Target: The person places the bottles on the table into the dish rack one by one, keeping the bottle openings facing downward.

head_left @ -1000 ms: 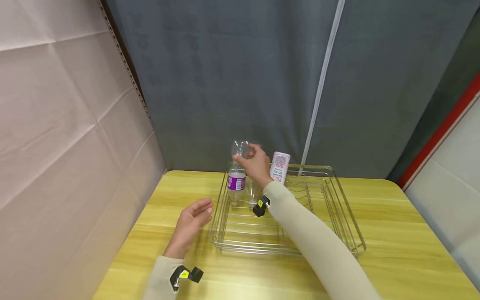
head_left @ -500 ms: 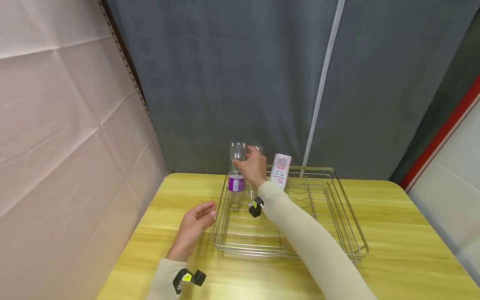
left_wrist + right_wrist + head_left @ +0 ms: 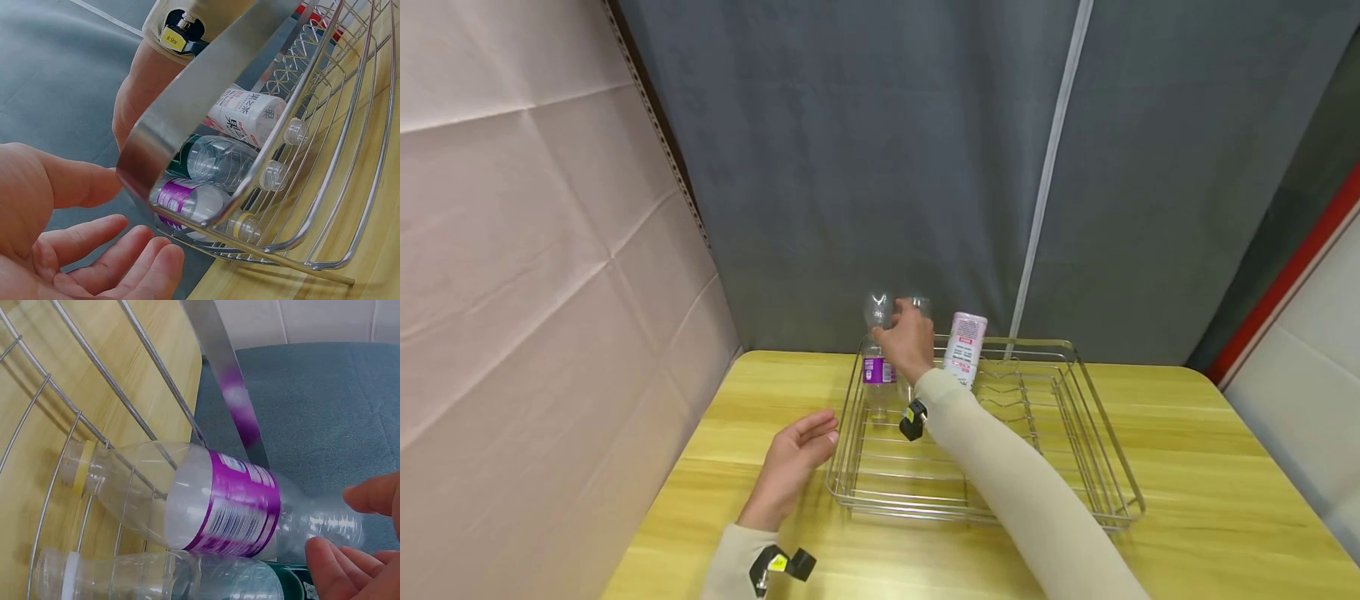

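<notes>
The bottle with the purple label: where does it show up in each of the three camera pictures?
Head view: the purple-label bottle stands neck-down at the wire rack's back left corner, beside the right hand.
Left wrist view: low in the middle, behind the rack's flat metal band.
Right wrist view: it fills the centre, fingertips at its base.
Shared landmark: the wire rack.

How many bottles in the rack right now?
3, all standing cap-down at the far left end of the wire rack: purple-label bottle leftmost, clear bottle in the middle behind the right hand, white bottle rightmost. None seem hidden.
</notes>
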Demonstrator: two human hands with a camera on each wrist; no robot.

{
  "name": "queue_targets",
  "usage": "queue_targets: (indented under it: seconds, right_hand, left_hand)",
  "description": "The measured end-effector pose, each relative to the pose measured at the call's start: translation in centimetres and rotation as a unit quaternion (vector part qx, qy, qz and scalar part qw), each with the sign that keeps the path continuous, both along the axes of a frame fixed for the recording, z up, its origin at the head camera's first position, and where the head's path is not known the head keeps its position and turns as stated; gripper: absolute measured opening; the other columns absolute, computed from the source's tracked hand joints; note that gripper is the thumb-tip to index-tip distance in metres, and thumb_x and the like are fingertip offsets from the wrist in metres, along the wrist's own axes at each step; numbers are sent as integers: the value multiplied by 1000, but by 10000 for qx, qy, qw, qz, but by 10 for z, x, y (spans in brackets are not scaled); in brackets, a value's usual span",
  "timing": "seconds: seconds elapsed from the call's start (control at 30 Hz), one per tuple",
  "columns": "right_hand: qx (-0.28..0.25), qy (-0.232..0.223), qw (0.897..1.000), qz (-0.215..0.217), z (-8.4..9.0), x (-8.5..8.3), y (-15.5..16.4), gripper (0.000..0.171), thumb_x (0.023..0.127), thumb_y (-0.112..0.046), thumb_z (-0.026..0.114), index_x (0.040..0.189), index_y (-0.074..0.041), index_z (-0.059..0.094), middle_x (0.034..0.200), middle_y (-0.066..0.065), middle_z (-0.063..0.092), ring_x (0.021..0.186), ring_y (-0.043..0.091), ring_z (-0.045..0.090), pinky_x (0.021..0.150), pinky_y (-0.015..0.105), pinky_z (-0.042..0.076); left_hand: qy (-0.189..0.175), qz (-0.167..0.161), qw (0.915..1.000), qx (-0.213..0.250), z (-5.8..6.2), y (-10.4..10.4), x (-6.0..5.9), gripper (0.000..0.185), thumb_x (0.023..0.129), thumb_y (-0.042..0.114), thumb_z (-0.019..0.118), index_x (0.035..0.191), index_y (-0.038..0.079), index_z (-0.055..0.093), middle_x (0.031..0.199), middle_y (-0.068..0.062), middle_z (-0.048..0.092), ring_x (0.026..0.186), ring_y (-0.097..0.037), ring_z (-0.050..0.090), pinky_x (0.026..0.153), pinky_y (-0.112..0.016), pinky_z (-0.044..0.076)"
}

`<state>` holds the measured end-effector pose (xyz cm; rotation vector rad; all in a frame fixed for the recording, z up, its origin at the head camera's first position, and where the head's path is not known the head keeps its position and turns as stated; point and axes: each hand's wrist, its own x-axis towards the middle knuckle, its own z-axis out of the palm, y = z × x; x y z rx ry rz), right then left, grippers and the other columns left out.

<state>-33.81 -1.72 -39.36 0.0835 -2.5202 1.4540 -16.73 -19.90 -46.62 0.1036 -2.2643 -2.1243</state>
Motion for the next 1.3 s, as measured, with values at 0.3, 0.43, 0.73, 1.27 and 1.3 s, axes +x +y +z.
queue_targets:
  seconds: [0.3, 0.43, 0.73, 1.27, 1.3]
  right_hand:
    - [-36, -2, 10000, 41, -3, 0, 1, 73, 87, -22, 85, 153, -11, 53, 137, 17, 71, 126, 37, 69, 109, 51, 57]
    - [-183, -24, 9998, 32, -2, 1, 3, 74, 87, -20, 86, 152, -12, 54, 137, 18, 71, 126, 37, 69, 109, 52, 57]
    - [-458, 115, 9985, 270, 7, 9, 19, 69, 88, -25, 86, 149, -11, 58, 133, 14, 74, 119, 31, 73, 103, 46, 61]
    - [-1473, 122, 9849, 907, 43, 49, 64, 64, 90, -31, 86, 146, -14, 62, 137, 10, 72, 120, 22, 73, 101, 43, 63]
    - [-1445, 157, 9849, 939, 45, 52, 69, 63, 90, -32, 86, 146, -15, 62, 138, 9, 71, 122, 22, 72, 103, 43, 62]
  left_hand:
    - [-18, -88, 10000, -7, 0, 0, 1, 54, 100, 6, 69, 150, -4, 53, 149, -25, 59, 136, -41, 60, 101, -24, 59]
    - [-49, -120, 9999, 38, 0, 1, 0, 53, 99, 5, 69, 150, -3, 53, 150, -25, 59, 135, -39, 61, 99, -23, 59]
    - [-111, -185, 9997, 146, -1, 1, -2, 51, 100, 3, 67, 149, -3, 55, 152, -28, 56, 132, -39, 63, 97, -29, 62]
    - [-94, -94, 9998, -171, 4, -7, -5, 50, 102, 5, 65, 149, -3, 54, 151, -27, 57, 133, -40, 62, 94, -25, 62]
    - [-71, -85, 9996, -248, 6, -7, -4, 50, 102, 6, 64, 150, -3, 54, 152, -26, 57, 134, -39, 61, 96, -26, 61]
